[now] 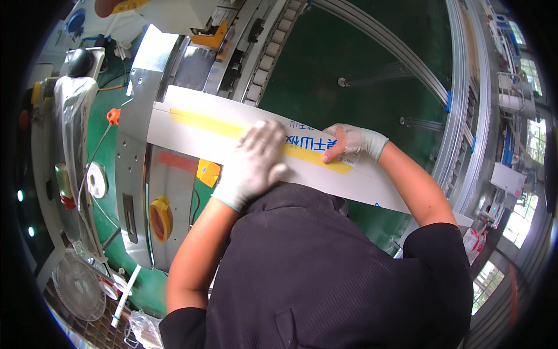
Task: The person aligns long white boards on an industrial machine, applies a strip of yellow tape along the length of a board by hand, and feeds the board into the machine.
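Observation:
A long white board [192,136] with blue print lies crosswise in front of my body. A strip of yellow tape [203,123] runs along its face. My left hand [253,160], in a white glove, rests flat on the tape near the board's middle, fingers stretched and slightly smeared by motion. My right hand [356,143], gloved with the thumb and a fingertip bare, grips the board's far edge toward its right part. The thumb presses on the face beside the tape's right end; some of the other fingers are hidden.
A metal machine plate [132,168] stands by the board's left end, near a yellow ring-shaped part [161,219] and an orange block [208,173]. Beyond runs a roller track [267,58]. Aluminium rails [465,116] line the right side. A fan [79,285] stands at lower left.

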`<state>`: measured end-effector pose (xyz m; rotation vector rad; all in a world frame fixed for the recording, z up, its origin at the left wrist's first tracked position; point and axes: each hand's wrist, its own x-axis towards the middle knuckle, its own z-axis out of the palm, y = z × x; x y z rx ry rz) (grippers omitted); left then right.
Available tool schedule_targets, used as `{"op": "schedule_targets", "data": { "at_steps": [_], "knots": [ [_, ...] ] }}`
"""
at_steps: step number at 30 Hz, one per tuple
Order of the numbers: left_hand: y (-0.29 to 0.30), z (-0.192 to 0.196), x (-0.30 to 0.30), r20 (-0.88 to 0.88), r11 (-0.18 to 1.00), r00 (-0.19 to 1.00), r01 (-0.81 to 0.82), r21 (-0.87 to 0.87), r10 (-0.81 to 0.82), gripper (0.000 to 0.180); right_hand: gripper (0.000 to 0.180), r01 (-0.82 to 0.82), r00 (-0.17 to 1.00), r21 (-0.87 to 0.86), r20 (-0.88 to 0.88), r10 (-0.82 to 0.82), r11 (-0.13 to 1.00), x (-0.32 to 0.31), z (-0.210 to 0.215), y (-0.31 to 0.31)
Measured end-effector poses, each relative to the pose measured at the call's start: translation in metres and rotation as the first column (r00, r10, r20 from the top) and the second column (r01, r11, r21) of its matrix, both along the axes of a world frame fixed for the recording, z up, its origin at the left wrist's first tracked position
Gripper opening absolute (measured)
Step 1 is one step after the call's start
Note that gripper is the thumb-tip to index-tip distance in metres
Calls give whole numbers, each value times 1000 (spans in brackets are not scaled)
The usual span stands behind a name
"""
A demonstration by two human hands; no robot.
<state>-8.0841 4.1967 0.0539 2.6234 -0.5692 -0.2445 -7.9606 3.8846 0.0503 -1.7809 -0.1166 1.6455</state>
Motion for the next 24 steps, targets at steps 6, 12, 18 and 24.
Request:
{"op": "schedule_targets", "data": {
  "at_steps": [6, 12, 18, 24],
  "knots": [
    [112, -7, 16, 155, 867, 913, -408, 287, 378, 82, 65, 117, 992, 18, -52, -116, 993, -3, 9, 8],
    [137, -20, 22, 271, 812, 856, -508, 287, 440, 84, 63, 213, 977, 68, -3, -213, 975, -3, 17, 54],
    [126, -22, 15, 296, 774, 764, -624, 110, 574, 65, 52, 98, 992, 21, 81, -100, 995, 1, 16, 74],
    [92, -28, 3, 327, 620, 592, -784, 21, 737, 54, 55, 40, 983, -78, 184, -25, 996, 1, 17, 80]
  ]
}}
